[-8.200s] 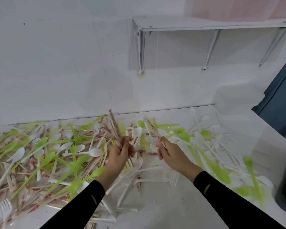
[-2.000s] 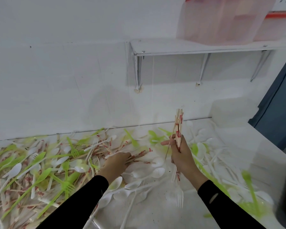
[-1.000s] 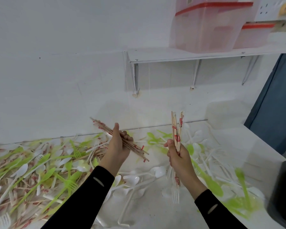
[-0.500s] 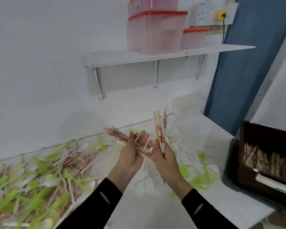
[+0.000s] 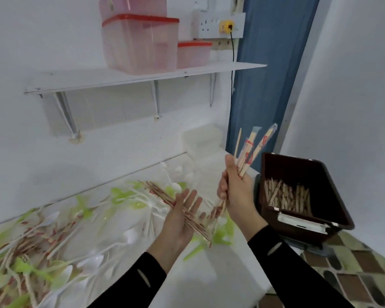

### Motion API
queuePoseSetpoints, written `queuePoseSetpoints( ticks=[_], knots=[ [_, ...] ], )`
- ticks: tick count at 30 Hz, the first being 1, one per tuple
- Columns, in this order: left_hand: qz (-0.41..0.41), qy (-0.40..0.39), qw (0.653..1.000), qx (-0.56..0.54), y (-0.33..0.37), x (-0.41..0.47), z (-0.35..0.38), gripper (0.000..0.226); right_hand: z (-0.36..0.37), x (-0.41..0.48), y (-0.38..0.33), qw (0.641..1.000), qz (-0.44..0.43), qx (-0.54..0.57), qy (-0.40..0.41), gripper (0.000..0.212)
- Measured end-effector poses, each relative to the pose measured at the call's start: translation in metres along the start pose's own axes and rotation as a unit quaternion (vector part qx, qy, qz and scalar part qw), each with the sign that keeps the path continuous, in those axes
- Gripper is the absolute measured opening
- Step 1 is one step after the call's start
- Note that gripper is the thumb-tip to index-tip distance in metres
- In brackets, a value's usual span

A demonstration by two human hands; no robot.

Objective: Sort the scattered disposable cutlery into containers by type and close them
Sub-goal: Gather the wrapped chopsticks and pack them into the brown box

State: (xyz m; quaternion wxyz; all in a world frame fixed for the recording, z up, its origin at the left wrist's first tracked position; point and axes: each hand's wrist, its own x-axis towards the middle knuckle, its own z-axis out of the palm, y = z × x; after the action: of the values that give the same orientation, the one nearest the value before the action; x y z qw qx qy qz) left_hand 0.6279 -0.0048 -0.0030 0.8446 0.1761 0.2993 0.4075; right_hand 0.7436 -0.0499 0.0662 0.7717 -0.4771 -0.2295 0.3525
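The step in hand looks like the chopstick sort: a batch has been gathered and is ready to be dropped in with its kind. The white counter (image 5: 209, 274) carries the unsorted cutlery (image 5: 42, 236), green and white forks and spoons mixed with more chopsticks, spread from its left edge toward the middle. So the task seems far from done.

Just past the counter's right edge stands the dark container (image 5: 293, 172), lid off. A layer of sorted chopsticks (image 5: 287, 194) already lies inside.

The right hand (image 5: 236, 192) is clenched round the wrapped chopsticks (image 5: 251, 147). It holds them upright near the counter's right edge, close beside the dark container. The left hand (image 5: 178, 221) is turned palm up with fingers straight. The second bundle (image 5: 159, 192) lies slantwise across it, carried, not gripped.

The next move probably calls for swinging both loads right, over the rim. The sticks should go in lengthwise, so that none catch on the wall or slide off the flat palm.
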Motion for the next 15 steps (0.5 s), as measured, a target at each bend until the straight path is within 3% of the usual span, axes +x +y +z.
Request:
queuePoseSetpoints(
  ticks=[7,11,15],
  knots=[
    [-0.078,-0.044,0.996,-0.01,-0.044,0.014,0.062,0.034,-0.016,0.003,0.019,1.0,-0.004,-0.003,-0.015,0.04],
    [-0.062,-0.056,0.995,0.051,-0.059,0.029,0.098,0.032,-0.045,0.025,-0.002,0.999,-0.036,-0.031,-0.012,0.038],
    [-0.033,-0.085,0.995,0.033,-0.069,0.054,0.149,0.026,-0.093,0.056,-0.044,0.997,-0.057,-0.055,0.026,0.031]
  ],
)
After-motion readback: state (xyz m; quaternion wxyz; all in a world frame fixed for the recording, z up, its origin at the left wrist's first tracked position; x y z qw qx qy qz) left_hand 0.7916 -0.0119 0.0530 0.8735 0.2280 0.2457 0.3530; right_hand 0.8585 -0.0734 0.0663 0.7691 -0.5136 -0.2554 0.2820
